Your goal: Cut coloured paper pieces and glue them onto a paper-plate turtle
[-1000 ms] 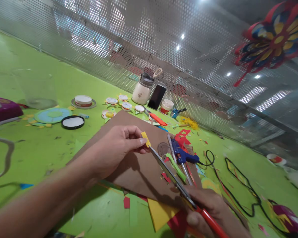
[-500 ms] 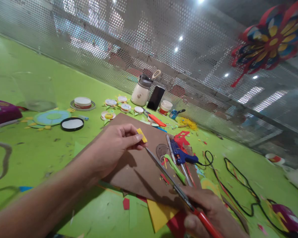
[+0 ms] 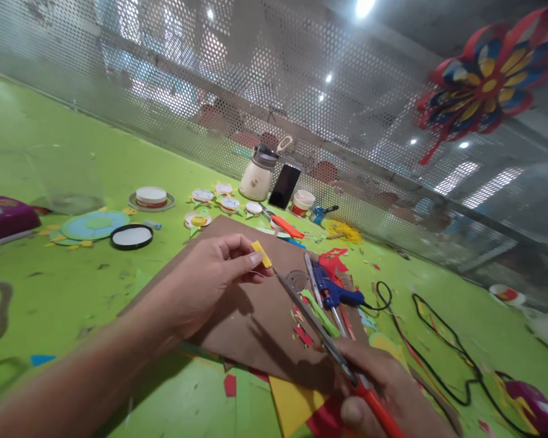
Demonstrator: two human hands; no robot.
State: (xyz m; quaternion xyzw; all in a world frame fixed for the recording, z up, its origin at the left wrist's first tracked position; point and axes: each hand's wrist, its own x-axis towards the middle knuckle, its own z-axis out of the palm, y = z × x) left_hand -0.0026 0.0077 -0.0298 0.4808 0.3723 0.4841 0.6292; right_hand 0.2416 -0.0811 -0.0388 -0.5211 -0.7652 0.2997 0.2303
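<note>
Between the thumb and fingers of my left hand (image 3: 214, 283) is a small strip of yellow paper (image 3: 261, 254), its lower end looking fringed. My right hand (image 3: 383, 389) is wrapped round the red handles of a pair of scissors (image 3: 315, 325). Their blades point up and left, the tips close to the lower end of the strip. Both hands are above a brown board (image 3: 237, 328). Small red paper scraps (image 3: 302, 336) and a light green strip (image 3: 320, 313) lie on the board near the blades.
A blue glue gun (image 3: 333, 289) with a black cable (image 3: 456, 359) lies on the right. Behind the board stand a white jug (image 3: 257, 176), a dark phone (image 3: 285, 185) and a small tub (image 3: 302, 202). An orange cutter (image 3: 287, 226) lies nearer. A clear container (image 3: 68, 182) is at left.
The scissor tips have shifted slightly up and right, staying near the yellow strip. My left hand keeps its pinch on the strip. The whole view has tilted a little.
</note>
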